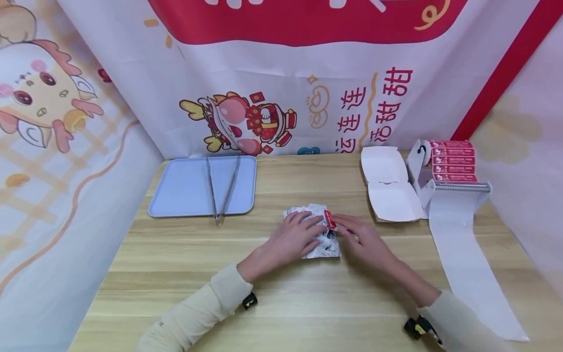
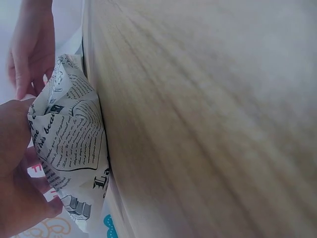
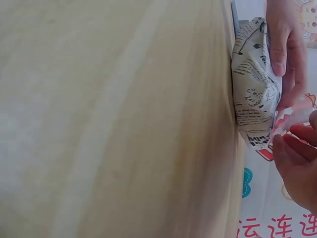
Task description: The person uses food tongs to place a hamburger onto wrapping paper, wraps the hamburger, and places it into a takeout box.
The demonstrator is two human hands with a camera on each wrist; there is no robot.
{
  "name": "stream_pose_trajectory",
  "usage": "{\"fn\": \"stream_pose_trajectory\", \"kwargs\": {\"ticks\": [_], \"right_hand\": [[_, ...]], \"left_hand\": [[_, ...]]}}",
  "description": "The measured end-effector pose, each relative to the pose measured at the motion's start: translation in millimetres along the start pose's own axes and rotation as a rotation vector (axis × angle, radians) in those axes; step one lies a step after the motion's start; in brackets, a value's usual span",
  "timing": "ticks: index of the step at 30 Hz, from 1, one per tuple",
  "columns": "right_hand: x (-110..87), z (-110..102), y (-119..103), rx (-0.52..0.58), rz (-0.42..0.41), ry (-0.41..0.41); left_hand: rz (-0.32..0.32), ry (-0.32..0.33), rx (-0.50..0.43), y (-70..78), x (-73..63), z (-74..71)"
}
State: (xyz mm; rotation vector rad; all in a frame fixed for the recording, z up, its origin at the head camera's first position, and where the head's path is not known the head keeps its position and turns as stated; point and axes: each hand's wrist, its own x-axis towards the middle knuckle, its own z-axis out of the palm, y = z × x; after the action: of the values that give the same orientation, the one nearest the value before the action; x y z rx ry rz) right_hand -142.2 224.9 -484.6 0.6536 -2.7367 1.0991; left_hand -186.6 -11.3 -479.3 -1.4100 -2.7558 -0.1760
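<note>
A small packet wrapped in newsprint-patterned paper [image 1: 324,248] lies on the wooden table in front of me. My left hand [image 1: 293,237] rests over its top with the fingers spread, covering much of the paper. At the packet's right side, a red sticker [image 1: 329,220] lies against the wrapping. My right hand [image 1: 362,240] pinches that sticker's edge between thumb and fingers, shown closer in the right wrist view. Folded, creased paper shows on the packet [image 2: 74,141] in the left wrist view. What is inside the wrapping is hidden.
Metal tongs [image 1: 226,196] lie across a pale blue tray [image 1: 180,190] at back left. To the right stands an open white box [image 1: 393,201] beside a label dispenser [image 1: 462,187], whose long backing strip [image 1: 475,274] trails toward the front. A printed cloth backdrop [image 1: 162,98] borders the table.
</note>
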Motion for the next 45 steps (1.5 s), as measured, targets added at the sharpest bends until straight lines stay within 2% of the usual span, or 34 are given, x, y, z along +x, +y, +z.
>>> {"fn": "stream_pose_trajectory", "kwargs": {"ticks": [7, 14, 22, 32, 36, 41, 43, 45], "right_hand": [[-2.0, 3, 2, -0.046, -0.021, -0.112], [-1.4, 1, 8, -0.036, -0.06, -0.216], [-4.9, -3, 9, -0.004, -0.012, -0.346], [-10.6, 0, 6, -0.203, -0.058, -0.462], [-17.9, -1, 1, -0.31, -0.11, -0.465], [-37.3, -4, -16, -0.459, -0.161, -0.463], [-41.6, -10, -23, -0.461, -0.174, -0.441], [-38.7, -17, -27, -0.434, -0.184, -0.374]], "left_hand": [[0.001, -0.005, -0.003, -1.0, -1.5, 0.5], [0.022, 0.001, -0.008, -1.3, -2.8, -2.4], [0.014, -0.001, 0.0, 0.7, -2.4, -1.9], [0.029, 0.019, 0.028, 1.6, -2.4, -3.6], [0.02, -0.002, 0.017, 0.7, -1.8, -5.4], [0.016, -0.023, 0.003, 0.1, -1.4, -4.5], [0.022, -0.021, 0.003, 0.1, -1.7, -3.8], [0.028, -0.017, 0.0, 0.0, -2.3, -3.7]]}}
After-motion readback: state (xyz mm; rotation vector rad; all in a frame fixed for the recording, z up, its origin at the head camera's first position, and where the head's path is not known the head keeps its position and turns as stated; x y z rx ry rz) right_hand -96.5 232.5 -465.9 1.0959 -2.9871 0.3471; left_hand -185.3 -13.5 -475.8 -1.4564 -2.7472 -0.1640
